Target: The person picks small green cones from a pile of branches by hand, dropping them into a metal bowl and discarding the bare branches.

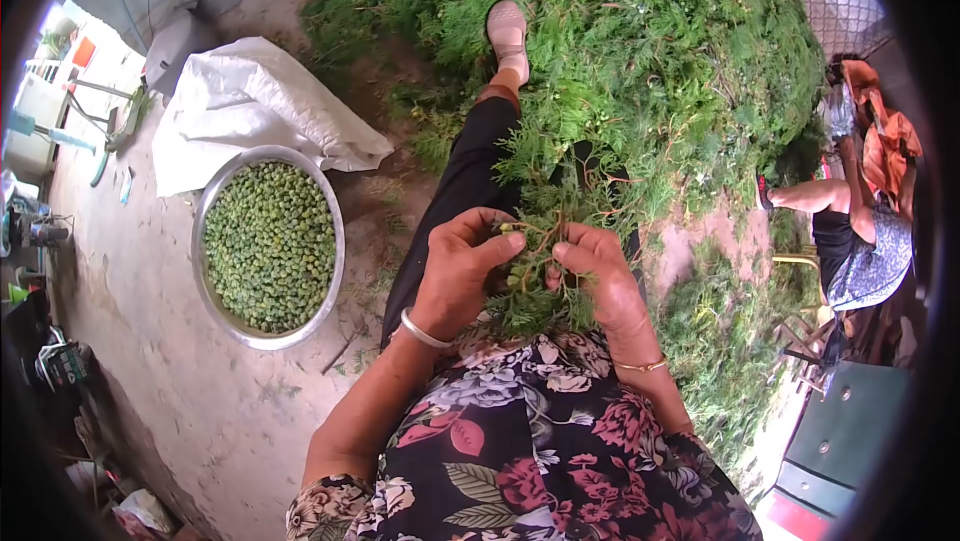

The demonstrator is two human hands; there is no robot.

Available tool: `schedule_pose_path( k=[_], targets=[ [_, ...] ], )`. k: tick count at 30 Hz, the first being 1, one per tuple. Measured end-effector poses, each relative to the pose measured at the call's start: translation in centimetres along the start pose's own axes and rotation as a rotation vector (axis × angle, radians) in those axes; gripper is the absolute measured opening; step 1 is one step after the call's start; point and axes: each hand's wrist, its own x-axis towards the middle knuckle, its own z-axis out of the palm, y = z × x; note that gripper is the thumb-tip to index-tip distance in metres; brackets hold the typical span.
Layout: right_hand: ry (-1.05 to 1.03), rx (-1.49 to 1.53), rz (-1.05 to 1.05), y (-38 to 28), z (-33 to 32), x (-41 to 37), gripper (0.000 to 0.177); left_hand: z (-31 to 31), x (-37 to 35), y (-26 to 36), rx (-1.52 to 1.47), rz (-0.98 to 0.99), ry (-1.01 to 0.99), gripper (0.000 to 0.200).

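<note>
In front of my lap, a leafy evergreen sprig point(540, 306) is held between both hands. My left hand point(462, 266) is closed, its thumb and forefinger pinching at the sprig beside a small round green cone point(506, 228). The thumb and curled fingers of my right hand point(600, 276) grip the sprig's stems from the other side. Whether more cones lie inside my left palm is hidden. To the left on the floor stands a wide metal basin point(338, 266), filled nearly to its rim with small green cones point(270, 246).
Cut evergreen branches point(650, 51) lie heaped around my outstretched foot point(507, 26). A white woven sack point(250, 101) rests behind the basin. At the right sits another person point(870, 251), near a dark green panel point(850, 421). Tools and clutter line the left edge.
</note>
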Motion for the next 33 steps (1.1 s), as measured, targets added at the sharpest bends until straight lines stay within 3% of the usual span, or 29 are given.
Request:
schedule_pose_path(
  k=[2, 8, 15, 18, 20, 22, 27, 30, 33],
  targets=[
    [0.057, 0.018, 0.033, 0.0, 0.2, 0.3, 0.021, 0.7, -0.4, 0.1, 0.043, 0.011, 0.032, 0.022],
    [0.148, -0.032, 0.144, 0.6, 0.5, 1.9, 0.023, 1.1, -0.8, -1.6, 0.287, 0.282, 0.065, 0.013],
    [0.143, -0.006, 0.184, 0.0, 0.4, 2.9, 0.019, 0.6, -1.3, -1.4, 0.576, 0.362, 0.038, 0.015],
    [0.207, -0.011, 0.093, 0.0, 0.7, 2.6, 0.020, 1.5, -1.9, -0.8, 0.484, 0.305, 0.098, 0.016],
    [0.229, -0.064, 0.039, 1.8, -0.2, 2.9, 0.020, 1.9, -2.2, -0.1, 0.237, 0.121, 0.122, 0.015],
    [0.255, -0.116, -0.016, 2.4, -0.6, 2.9, 0.020, 1.6, -2.4, -0.4, 0.230, 0.113, 0.118, 0.014],
    [0.343, 0.270, -0.019, -0.2, 0.7, 2.6, 0.016, 0.7, -3.1, -0.7, 0.118, 0.072, 0.144, 0.011],
    [0.238, 0.271, 0.021, 0.6, -0.3, 2.6, 0.017, -0.6, -2.7, 0.0, -0.265, -0.199, 0.032, 0.026],
    [0.178, 0.277, 0.014, 0.4, -0.2, 2.4, 0.018, -0.7, -2.2, -0.9, -0.313, -0.128, 0.024, 0.027]
  ],
)
